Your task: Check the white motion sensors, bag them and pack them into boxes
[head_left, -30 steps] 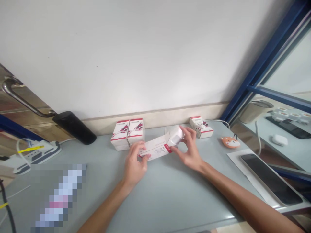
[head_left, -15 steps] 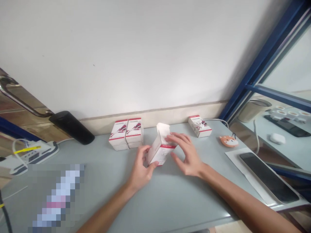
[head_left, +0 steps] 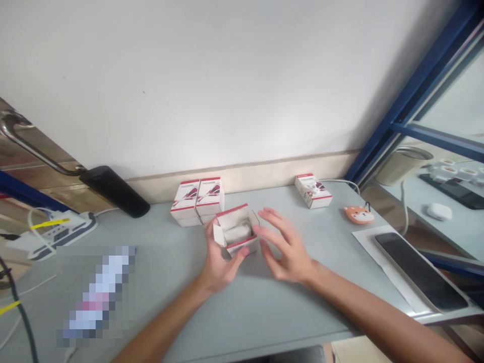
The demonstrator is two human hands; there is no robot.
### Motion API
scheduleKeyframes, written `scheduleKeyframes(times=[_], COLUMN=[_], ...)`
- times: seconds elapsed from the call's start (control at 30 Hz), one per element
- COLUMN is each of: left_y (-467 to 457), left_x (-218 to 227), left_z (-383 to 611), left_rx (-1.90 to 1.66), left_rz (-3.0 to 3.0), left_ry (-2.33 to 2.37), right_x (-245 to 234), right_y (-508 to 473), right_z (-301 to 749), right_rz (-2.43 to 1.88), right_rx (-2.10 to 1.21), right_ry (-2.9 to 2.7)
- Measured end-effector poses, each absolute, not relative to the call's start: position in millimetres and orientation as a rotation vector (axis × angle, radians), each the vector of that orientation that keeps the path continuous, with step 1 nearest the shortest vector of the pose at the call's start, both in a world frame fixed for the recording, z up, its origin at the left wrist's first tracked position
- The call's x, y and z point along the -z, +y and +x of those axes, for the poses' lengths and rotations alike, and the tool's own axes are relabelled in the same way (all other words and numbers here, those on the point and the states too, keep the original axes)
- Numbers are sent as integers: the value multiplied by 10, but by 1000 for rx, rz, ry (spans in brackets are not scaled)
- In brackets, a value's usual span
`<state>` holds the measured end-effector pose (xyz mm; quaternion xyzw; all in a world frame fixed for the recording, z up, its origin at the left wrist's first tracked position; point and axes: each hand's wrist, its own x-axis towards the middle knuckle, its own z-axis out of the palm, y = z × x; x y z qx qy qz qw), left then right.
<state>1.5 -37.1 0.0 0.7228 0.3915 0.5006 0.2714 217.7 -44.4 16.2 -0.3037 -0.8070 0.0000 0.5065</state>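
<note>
A small white cardboard box (head_left: 242, 249) with red edging is gripped in my left hand (head_left: 221, 262), thumb on its near side and fingers round the left. Its top is open toward me, the flaps spread. Inside lies something whitish in a clear wrapping (head_left: 237, 233), its kind not clear. My right hand (head_left: 285, 247) is at the box's right side, fingers apart and slightly blurred, the fingertips near or touching the right flap. Just behind stand several closed boxes (head_left: 197, 199) of the same red and white print.
Another such box (head_left: 313, 191) lies at the back right near the wall. An orange animal-faced pouch (head_left: 359, 215) and a phone (head_left: 421, 269) on a white sheet are at the right. On the left are a black cylinder (head_left: 115, 191) and a power strip (head_left: 62, 234).
The held box has tipped so its opening faces me, and its contents now show. The lid flap that stood up has folded back. My right fingers have spread beside it.
</note>
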Motion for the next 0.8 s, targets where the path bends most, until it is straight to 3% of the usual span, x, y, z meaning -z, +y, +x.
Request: scheduleKeyframes(times=[0.17, 0.37, 0.63, 0.8], left_y=[-318, -289, -308, -285], left_x=[35, -39, -59, 12], left_z=[-22, -140, -137, -120], left_rx=[-1673, -1372, -1364, -1388], left_rz=[1951, 2134, 2260, 2137], left_ry=[1004, 947, 688, 634], right_x=[-232, -234, -273, -261], right_y=[-381, -375, -439, -418], right_z=[2232, 2263, 2251, 2243], right_rz=[-842, -799, -618, -595], right_rx=[-144, -255, -238, -392], right_ry=[-1900, -2042, -1932, -1780])
